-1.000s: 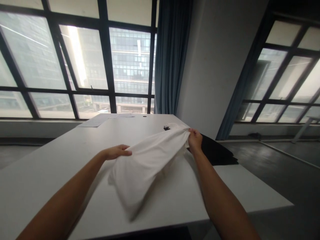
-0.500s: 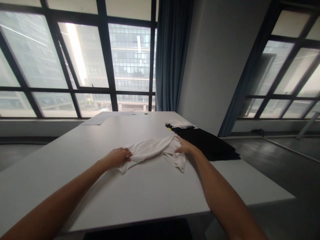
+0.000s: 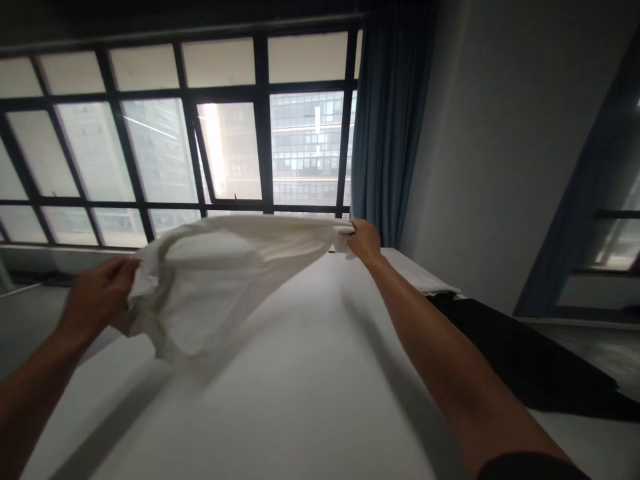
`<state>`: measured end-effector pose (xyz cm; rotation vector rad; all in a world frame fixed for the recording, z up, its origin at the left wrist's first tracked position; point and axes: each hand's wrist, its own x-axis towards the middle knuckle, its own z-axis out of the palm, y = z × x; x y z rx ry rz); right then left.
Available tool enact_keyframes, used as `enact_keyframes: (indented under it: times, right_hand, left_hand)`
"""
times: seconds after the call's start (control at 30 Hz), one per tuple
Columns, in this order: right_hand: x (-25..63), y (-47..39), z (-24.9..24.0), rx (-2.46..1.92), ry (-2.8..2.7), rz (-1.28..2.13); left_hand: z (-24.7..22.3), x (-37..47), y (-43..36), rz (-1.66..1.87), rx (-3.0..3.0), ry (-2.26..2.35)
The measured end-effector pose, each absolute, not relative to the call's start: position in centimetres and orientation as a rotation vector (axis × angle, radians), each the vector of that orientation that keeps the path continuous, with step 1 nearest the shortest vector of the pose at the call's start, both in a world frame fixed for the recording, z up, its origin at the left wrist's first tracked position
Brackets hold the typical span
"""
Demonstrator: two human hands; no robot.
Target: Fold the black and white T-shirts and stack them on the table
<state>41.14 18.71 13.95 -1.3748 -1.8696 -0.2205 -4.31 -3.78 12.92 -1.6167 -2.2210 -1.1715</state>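
A white piece of thin cloth (image 3: 215, 287), perhaps a garment, hangs in the air above the white table (image 3: 310, 373), billowing and blurred by motion. At its left end my left hand (image 3: 103, 290) grips a bunched edge between thumb and fingers. My right hand (image 3: 365, 240) is closed on the opposite upper corner, farther out over the table. Between the two hands the top edge is stretched, while the lower left part sags and flaps. What kind of garment it may be, I cannot tell.
Black folded cloth (image 3: 530, 353) lies along the table's right side. White cloth (image 3: 420, 273) rests just behind it, partly hidden by my right arm. Beyond the table are dark-framed windows (image 3: 305, 147), a blue curtain (image 3: 387, 127) and a grey pillar (image 3: 480, 153).
The white cloth has gone from lying crumpled on the table to being held up and spread. My hands have risen and moved apart. The view has turned left and tilted up.
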Motion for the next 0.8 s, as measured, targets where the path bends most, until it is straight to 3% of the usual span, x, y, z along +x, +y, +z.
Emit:
enact_keyframes:
  times: [0.07,0.17,0.37,0.57,0.67,0.8]
  right_hand:
    - [36.8,20.5,14.3,-1.307,-1.942,-0.21]
    - [32.3,22.1,12.5,-1.458,-2.158,-0.085]
    - [32.2,20.3,3.8,-1.588,-2.486,0.087]
    - [45.8,16.9,-1.2,-1.814,-2.456,-0.019]
    - [55.1,15.3,-1.0,-2.076,-2.212,-0.117]
    - [64.6,12.3,-0.7,-2.47,-1.777,-0.038]
  left_hand:
    - [14.1,-4.7,-5.2,-1.291,-1.378,-2.104]
    - [13.2,-4.5,-5.7,-1.092,-1.623,-2.069]
    - [4.6,-2.0,-3.8,-0.526,-2.23,-2.252]
    - [1.8,-3.2,-0.1,-0.599,-2.796,-2.235]
    - [0.8,-3.1,4.1,-0.61,-2.635,-2.115]
    - [-2.0,1.1,10.7,-0.305,-2.508,-1.828]
